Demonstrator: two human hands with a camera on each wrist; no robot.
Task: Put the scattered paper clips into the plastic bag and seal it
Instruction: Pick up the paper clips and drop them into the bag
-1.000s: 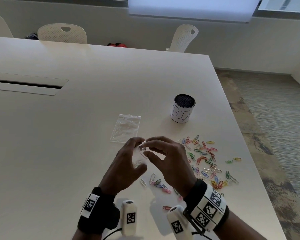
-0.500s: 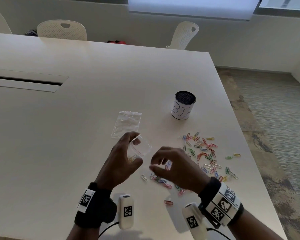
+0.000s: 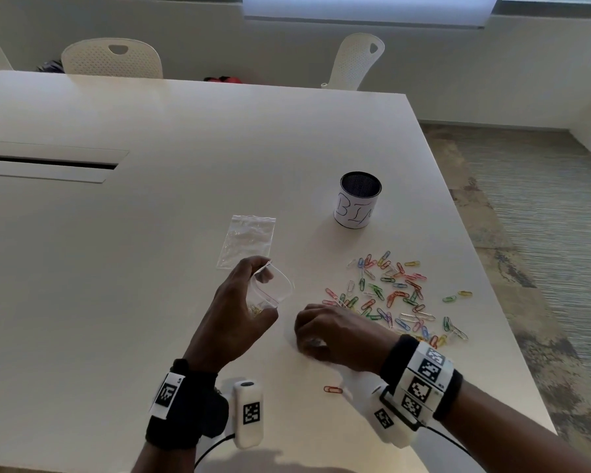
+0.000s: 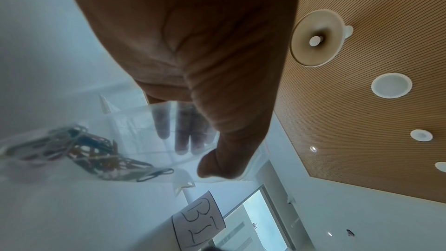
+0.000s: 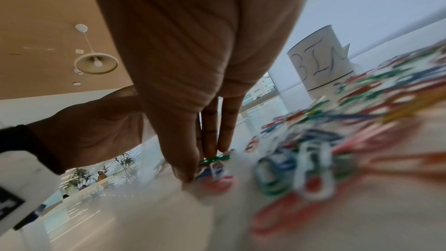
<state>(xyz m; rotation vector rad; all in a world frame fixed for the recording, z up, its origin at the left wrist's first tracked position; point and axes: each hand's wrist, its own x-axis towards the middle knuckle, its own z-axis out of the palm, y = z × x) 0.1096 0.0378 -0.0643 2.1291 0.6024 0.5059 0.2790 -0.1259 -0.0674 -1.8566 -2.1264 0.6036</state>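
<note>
My left hand holds a small clear plastic bag just above the table, mouth open toward the right. Several paper clips lie in its bottom, and my thumb and fingers pinch its wall. My right hand is down on the table at the near-left edge of the scattered coloured paper clips. Its thumb and fingertips close on a small cluster with a green clip among them. The clips under the palm are hidden in the head view.
A second clear bag lies flat behind my left hand. A cup marked BIN stands beyond the clips. One orange clip lies alone near my right wrist. The table edge runs close on the right of the clips.
My right hand left the bag's mouth and dropped down and right onto the clips on the table. The left hand kept the bag, whose mouth now gapes open.
</note>
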